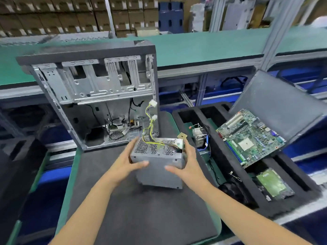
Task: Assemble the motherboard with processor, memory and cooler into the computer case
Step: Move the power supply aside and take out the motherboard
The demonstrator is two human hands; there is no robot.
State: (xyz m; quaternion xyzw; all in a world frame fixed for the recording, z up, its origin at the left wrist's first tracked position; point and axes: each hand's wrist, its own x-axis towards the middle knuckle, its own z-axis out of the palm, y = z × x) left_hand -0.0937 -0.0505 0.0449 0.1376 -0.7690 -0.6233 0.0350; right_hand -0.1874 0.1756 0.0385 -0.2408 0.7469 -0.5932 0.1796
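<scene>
You are holding a grey metal power supply (158, 162) between both hands, just above the dark foam mat (141, 209) that covers the workbench. Your left hand (128, 160) grips its left side, fingers curled round the far edge and the thumb pressed flat on the near face. Your right hand (186, 162) grips the right side the same way, thumb on the near face, fingers wrapped behind the right end. The box sits between your palms, its perforated top facing up. A bundle of yellow and black cables (150, 124) rises from that top, ending in white connectors near the case.

The computer case (95, 96) stands open on the far edge of the mat, just beyond your fingers, its bare metal interior facing you.

To your right, a black foam tray (228, 167) lies beside the mat. The cooler (200, 137) stands in its left slot, near your right hand. The motherboard (250, 137) leans tilted across the tray's middle, well apart from both hands. A smaller green board (271, 183) lies in a slot toward the tray's near right corner.
</scene>
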